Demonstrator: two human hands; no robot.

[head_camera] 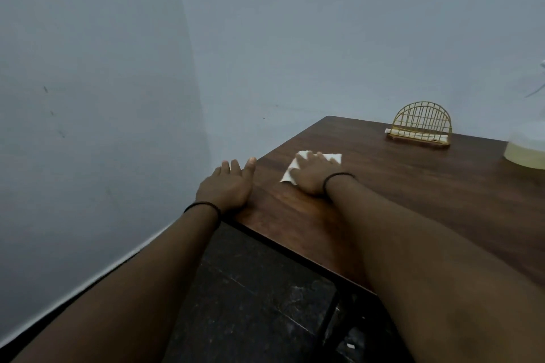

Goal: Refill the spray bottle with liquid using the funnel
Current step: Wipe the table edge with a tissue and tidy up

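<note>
The table (413, 186) stands in a corner, with walls behind it and to its left. A napkin (312, 165) lies on the table near its left edge. The right hand (312, 178) rests flat on the napkin, covering its near part. The left hand (228, 186) lies at the table's left edge, left of the napkin, fingers straight. A wire rack (420, 127) stands on the table, behind and right of the napkin, near the table's far edge; a flat item lies in its base. A bottle (528, 150) with liquid in it stands on the table, right of the rack, cut off by the frame edge. The floor (265, 303) lies below the table's near edge.
</note>
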